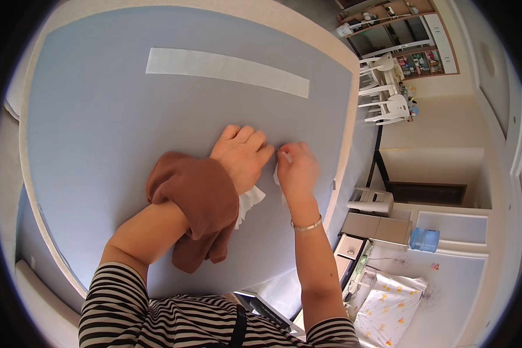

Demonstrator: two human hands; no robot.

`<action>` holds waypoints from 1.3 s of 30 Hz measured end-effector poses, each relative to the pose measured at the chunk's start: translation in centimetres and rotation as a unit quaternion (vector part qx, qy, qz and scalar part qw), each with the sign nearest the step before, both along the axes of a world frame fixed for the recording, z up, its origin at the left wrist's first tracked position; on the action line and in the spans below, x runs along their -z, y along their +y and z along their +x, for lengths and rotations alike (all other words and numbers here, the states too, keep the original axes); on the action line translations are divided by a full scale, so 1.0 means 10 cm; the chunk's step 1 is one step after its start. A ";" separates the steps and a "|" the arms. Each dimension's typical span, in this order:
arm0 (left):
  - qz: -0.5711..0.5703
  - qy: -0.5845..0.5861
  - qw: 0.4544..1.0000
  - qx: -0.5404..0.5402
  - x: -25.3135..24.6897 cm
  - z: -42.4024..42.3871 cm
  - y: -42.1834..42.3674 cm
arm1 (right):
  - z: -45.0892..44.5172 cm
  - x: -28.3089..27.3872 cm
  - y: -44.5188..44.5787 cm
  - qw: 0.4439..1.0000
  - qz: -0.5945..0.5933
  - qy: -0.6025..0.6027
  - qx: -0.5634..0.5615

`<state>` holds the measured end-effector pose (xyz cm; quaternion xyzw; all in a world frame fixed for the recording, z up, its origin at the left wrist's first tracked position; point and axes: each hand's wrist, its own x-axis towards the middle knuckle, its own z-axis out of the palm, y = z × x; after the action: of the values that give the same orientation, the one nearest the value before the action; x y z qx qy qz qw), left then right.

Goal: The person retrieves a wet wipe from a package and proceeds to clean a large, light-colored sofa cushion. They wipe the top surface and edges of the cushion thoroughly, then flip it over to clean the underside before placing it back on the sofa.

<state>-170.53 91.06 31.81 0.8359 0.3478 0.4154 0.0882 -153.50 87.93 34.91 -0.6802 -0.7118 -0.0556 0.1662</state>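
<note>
My left hand (242, 155) is at the middle of a blue-grey panel (91, 108), its fingers curled; a crumpled white sheet (251, 201) shows below its palm. What its fingers hold is hidden. A brown cloth (195, 191) is draped over my left wrist and hangs down beside the forearm. Just to the right, my right hand (299, 167) pinches a thin white piece (279, 170) between thumb and fingers; a bracelet is on that wrist. Higher on the panel lies a flat white strip (226, 69), slightly slanted.
A pale beige border (347, 130) frames the panel. Beyond it at the right are white chairs (391, 108), a shelf unit (387, 39), a blue water bottle (424, 240) and a patterned cloth cover (389, 309). A dark-framed object (265, 309) lies near my waist.
</note>
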 end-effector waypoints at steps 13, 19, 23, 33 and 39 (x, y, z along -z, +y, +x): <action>0.027 0.078 0.996 -0.013 -0.16 0.09 -0.07 | -0.28 0.07 -0.66 0.983 0.059 0.176 -0.009; 0.003 0.089 0.992 -0.086 0.00 0.01 -0.50 | -0.23 0.23 -0.37 0.966 0.119 0.217 -0.076; 0.003 0.103 0.991 -0.091 -0.01 -0.04 -0.64 | -0.27 0.15 -0.01 0.962 0.175 0.207 -0.038; -0.119 0.075 0.990 -0.027 -0.14 -0.22 -0.28 | -0.68 0.38 -0.79 0.945 0.203 0.255 -0.009; -0.325 0.267 0.900 -0.117 -0.77 0.25 -0.11 | -0.67 0.44 -0.86 0.946 0.225 0.234 0.011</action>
<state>-167.98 89.93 39.49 0.7935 0.5694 0.0477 0.2093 -160.19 79.32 30.48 -0.6270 -0.6141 -0.0550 0.4762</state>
